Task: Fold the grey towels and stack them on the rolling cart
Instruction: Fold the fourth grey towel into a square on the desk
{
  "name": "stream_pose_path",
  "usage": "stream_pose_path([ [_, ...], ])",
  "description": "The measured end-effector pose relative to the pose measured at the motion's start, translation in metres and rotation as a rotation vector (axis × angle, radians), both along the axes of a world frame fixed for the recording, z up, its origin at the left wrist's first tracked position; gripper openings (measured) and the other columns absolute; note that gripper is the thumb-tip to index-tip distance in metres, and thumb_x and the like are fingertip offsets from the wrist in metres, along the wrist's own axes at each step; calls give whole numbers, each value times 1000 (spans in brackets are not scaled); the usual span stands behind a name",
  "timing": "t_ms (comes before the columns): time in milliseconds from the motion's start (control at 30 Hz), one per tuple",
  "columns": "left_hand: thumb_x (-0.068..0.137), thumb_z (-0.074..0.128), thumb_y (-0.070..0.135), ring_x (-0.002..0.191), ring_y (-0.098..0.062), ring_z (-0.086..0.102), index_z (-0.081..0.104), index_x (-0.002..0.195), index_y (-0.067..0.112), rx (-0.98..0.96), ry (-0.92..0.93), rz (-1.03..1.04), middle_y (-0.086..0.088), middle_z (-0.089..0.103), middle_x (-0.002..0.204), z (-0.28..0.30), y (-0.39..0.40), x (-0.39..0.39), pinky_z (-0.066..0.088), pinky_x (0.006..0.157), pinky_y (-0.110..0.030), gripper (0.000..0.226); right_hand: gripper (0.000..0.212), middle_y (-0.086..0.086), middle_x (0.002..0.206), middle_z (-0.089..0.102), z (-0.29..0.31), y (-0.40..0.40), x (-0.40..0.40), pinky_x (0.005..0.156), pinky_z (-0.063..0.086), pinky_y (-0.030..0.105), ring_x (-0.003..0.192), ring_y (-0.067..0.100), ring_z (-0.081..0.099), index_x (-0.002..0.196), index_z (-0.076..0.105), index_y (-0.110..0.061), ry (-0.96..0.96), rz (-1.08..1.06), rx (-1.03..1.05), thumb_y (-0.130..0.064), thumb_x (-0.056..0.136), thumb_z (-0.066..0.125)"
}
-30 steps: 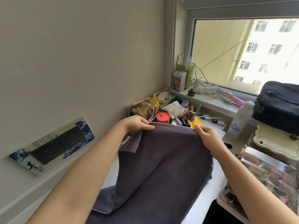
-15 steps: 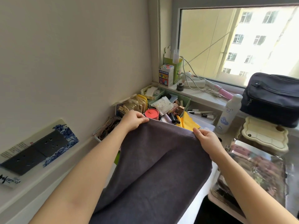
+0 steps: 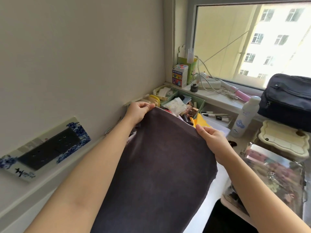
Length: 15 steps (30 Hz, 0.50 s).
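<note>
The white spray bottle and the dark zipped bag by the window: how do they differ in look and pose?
The tall white plastic spray bottle stands upright; the dark navy zipped fabric bag lies low and wide. The bottle is slim, pale and hard-looking with blue print, while the bag is broad, dark and soft-looking with a zip along its side. The bottle stands nearer the grey towel than the bag, which is cut off by the right edge. Both sit below the window.

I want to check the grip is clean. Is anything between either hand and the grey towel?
Nothing visible. The left hand pinches the grey towel at its top left corner and the right hand pinches the top right corner, both directly on the cloth.
</note>
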<state>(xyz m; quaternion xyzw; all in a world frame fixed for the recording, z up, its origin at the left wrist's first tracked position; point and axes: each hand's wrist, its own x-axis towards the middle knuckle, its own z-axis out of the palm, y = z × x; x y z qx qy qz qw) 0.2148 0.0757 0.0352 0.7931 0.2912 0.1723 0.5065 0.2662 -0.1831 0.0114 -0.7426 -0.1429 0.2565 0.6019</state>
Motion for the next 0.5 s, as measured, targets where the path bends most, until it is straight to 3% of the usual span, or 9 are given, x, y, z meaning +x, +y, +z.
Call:
stream_pose_path([
  [100, 89, 65, 25, 62, -19, 50, 67, 73, 21, -178, -91, 75, 0, 60, 70, 3, 11, -39, 42, 44, -15, 17, 31, 7, 72, 70, 9, 20, -28, 53, 52, 24, 56, 15, 65, 84, 70, -15, 112, 64, 126, -40, 93, 52],
  [167, 88, 66, 28, 69, -28, 54, 70, 75, 18, -278, -146, 119, -8, 63, 80, 7, 23, -69, 47, 53, -26, 17, 30, 6, 72, 72, 20, 35, -53, 53, 55, 25, 57, 15, 67, 88, 70, -15, 188, 131, 177, -37, 94, 51],
  [233, 90, 63, 27, 71, -25, 57, 68, 81, 17, -330, -202, 196, -10, 65, 86, 18, 33, -113, 50, 53, -26, 14, 30, 7, 75, 73, 31, 56, -89, 56, 57, 26, 60, 16, 68, 92, 71, -14, 258, 223, 209, -36, 94, 51],
  [300, 92, 60, 25, 66, -16, 60, 64, 82, 16, -385, -258, 243, -4, 66, 77, 28, 35, -150, 51, 52, -23, 14, 30, 8, 77, 73, 41, 72, -124, 59, 57, 26, 63, 17, 68, 92, 72, -14, 302, 280, 232, -37, 93, 51],
  [400, 93, 57, 27, 70, -19, 62, 63, 80, 14, -443, -358, 300, -3, 67, 73, 41, 43, -231, 51, 68, -29, 19, 30, 5, 76, 72, 55, 98, -194, 62, 56, 22, 65, 14, 68, 89, 71, -15, 328, 379, 238, -38, 92, 53],
  [500, 96, 52, 29, 70, -17, 65, 62, 84, 14, -499, -451, 346, -2, 70, 73, 50, 48, -308, 53, 70, -31, 22, 32, 1, 69, 71, 65, 114, -263, 64, 52, 21, 61, 9, 66, 76, 71, -17, 310, 461, 207, -41, 91, 54],
])
